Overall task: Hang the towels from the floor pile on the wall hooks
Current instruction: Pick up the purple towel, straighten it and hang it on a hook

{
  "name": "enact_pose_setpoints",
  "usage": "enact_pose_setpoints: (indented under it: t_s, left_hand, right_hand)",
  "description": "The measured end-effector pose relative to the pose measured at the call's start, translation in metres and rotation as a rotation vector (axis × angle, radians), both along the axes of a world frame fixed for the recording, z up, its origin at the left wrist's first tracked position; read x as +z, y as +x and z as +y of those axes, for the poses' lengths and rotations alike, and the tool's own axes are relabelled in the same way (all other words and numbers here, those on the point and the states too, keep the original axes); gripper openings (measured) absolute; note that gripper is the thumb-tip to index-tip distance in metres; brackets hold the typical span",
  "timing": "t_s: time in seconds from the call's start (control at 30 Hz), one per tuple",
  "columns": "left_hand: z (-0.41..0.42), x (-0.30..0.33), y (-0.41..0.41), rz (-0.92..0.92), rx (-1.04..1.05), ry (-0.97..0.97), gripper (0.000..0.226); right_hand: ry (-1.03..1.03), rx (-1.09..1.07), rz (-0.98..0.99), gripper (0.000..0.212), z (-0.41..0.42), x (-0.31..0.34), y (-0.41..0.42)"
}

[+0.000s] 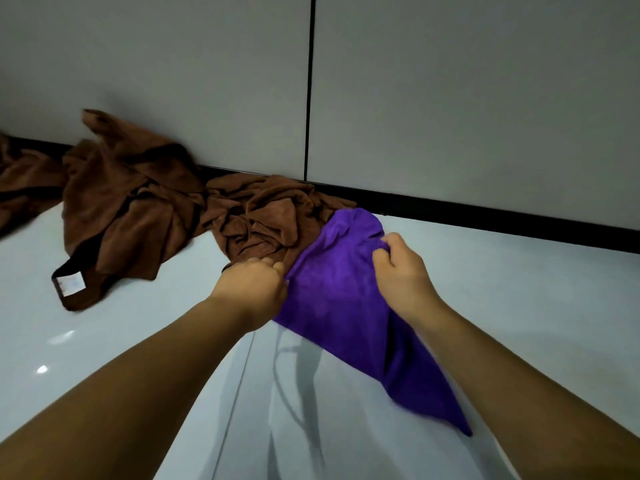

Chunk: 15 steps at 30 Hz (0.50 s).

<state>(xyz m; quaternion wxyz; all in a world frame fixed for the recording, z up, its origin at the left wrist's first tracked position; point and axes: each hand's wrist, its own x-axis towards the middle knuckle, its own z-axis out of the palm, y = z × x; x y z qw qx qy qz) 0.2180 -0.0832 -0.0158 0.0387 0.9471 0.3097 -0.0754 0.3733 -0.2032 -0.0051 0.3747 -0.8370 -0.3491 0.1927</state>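
Both hands grip purple towel (pixel 341 299), tail trailing lower-right.

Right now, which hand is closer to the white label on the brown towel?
Left. The left hand grips the purple towel's edge nearest the white label; the right hand pinches its far side, farther away.

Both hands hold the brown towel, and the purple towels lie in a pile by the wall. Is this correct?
The colours are swapped. In the head view the left hand and right hand hold the purple towel; the brown towels lie piled by the wall.
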Motion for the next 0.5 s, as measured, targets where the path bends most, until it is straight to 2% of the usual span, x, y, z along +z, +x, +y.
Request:
enact_pose_setpoints:
  t_s: [0.1, 0.17, 0.33, 0.5]
  left_hand:
    - [0.000, 0.019, 0.005, -0.079, 0.005, 0.003, 0.036]
    - [-0.001, 0.031, 0.009, -0.174, 0.022, -0.026, 0.036]
    - [-0.009, 0.056, 0.016, -0.360, 0.024, -0.074, 0.029]
    - [-0.013, 0.092, 0.026, -0.647, -0.032, -0.153, 0.036]
  right_hand:
    - [0.051, -0.069, 0.022, 0.025, 0.005, 0.039, 0.006]
    - [0.073, -0.059, -0.056, 0.024, 0.005, 0.063, 0.006]
    - [0.188, 0.114, -0.341, 0.031, -0.001, 0.109, -0.003]
    - [0.221, 0.269, -0.661, 0.018, -0.007, 0.149, -0.014]
